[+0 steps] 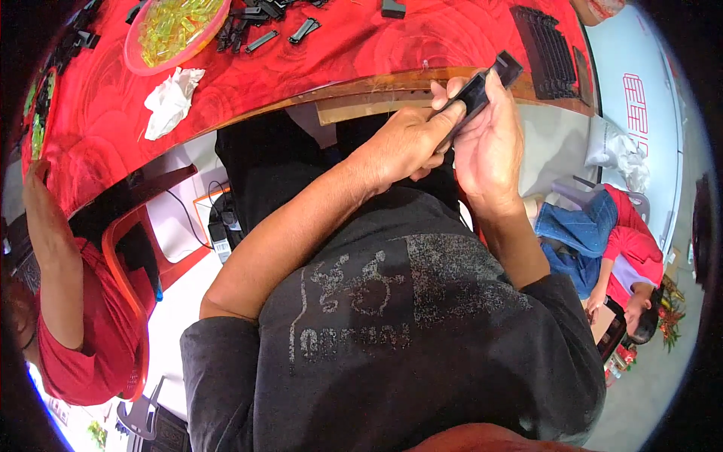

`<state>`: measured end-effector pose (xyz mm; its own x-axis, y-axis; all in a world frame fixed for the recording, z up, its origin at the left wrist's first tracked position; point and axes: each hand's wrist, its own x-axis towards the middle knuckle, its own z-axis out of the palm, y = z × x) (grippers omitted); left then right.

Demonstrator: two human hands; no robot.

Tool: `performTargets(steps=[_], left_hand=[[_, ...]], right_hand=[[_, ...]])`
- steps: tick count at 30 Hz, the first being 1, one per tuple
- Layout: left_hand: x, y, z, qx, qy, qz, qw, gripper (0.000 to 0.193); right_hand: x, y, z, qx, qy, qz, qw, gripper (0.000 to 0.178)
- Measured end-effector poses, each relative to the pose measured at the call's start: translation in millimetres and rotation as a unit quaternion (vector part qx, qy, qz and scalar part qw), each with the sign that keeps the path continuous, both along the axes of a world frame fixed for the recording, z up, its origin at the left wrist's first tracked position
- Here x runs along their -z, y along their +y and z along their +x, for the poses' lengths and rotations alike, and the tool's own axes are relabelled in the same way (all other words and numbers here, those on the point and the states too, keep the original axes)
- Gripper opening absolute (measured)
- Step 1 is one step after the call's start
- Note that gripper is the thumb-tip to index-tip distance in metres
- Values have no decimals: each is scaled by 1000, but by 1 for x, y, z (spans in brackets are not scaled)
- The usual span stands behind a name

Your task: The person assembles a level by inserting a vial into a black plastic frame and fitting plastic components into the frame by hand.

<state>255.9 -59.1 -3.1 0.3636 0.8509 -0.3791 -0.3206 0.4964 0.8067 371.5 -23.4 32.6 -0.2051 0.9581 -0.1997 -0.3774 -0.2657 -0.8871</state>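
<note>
- Just off the near edge of the red-covered desk (pixel 376 53), toward its right end, one long black piece (pixel 474 96) is up in both hands, so work on this one looks to be under way; whether it is complete cannot be told.
- Near the desk's right edge, a row of black pieces (pixel 544 56) lies side by side in order, which suggests a share already dealt with, though nothing on them proves it.
- Toward the far edge, left of the middle, loose black pieces (pixel 239 34) lie scattered; these seem to be left to handle.
- Beside them, the pink bowl (pixel 153 71) holds many small yellow parts (pixel 177 32); no yellow part can be made out on the held piece.
- The left hand's (pixel 413 141) grip is clamped on the near end of the piece, thumb pressed along its top.
- The right hand's (pixel 493 147) grip is closed around the piece farther along, thumb against its right side, palm beneath.
- The piece slants up and to the right between the two, its far end bare beyond the right thumb, apart from the desk top.
</note>
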Motion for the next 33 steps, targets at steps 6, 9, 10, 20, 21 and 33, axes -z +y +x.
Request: performTargets(steps=[6,9,10,20,21,33], left_hand=[[-3,-2,3,0,-8,-7,1000,56],[-7,-5,4,-6,2,4,1000,57],[-9,-7,4,-13,11,10,1000,57],[7,-20,7,-52,114,248,961,47],[3,-20,5,-41,120,216,968,46],[10,-11,-8,0,93,107,990,56]], right_hand=[[-4,-5,2,5,-2,12,1000,25],[-6,-8,2,6,-3,19,1000,26],[-7,-9,2,3,-2,23,1000,26],[-7,-24,-4,-12,-54,85,995,25],[-6,-23,-4,-11,-53,84,995,25],[9,5,9,-37,48,-4,998,24]])
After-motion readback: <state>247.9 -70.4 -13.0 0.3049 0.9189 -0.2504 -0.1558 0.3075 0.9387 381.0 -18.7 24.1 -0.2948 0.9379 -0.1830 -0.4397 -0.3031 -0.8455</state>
